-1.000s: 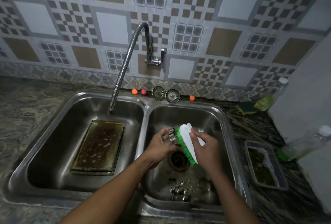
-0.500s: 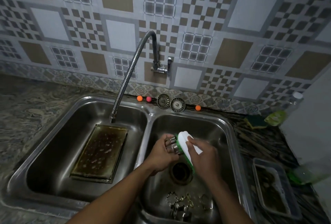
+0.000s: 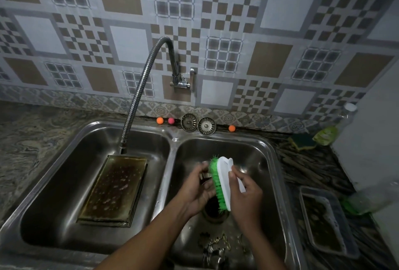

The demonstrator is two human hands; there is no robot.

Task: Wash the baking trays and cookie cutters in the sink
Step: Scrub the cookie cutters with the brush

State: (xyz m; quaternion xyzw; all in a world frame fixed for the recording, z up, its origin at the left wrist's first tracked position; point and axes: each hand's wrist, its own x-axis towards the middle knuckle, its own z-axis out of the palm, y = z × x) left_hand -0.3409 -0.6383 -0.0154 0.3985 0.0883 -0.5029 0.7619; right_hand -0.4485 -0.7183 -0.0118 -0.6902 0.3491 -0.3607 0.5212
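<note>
My left hand (image 3: 197, 193) has its fingers curled round a small metal cookie cutter (image 3: 205, 177), held over the drain in the right basin of the sink (image 3: 172, 161). My right hand (image 3: 246, 197) grips the white-backed scrub brush (image 3: 223, 181), with the green bristles right against the cutter. A pile of spare cutters (image 3: 216, 247) sits at the near end of that basin. The greasy baking tray (image 3: 114, 187) lies flat in the left basin, under the tap (image 3: 138, 88).

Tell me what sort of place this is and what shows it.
Most likely a home kitchen, at the washing-up spot: a double-bowl steel sink set in a stone counter, a flexible wall tap against patterned tiles, and a stained baking tray lying in the left bowl.
</note>
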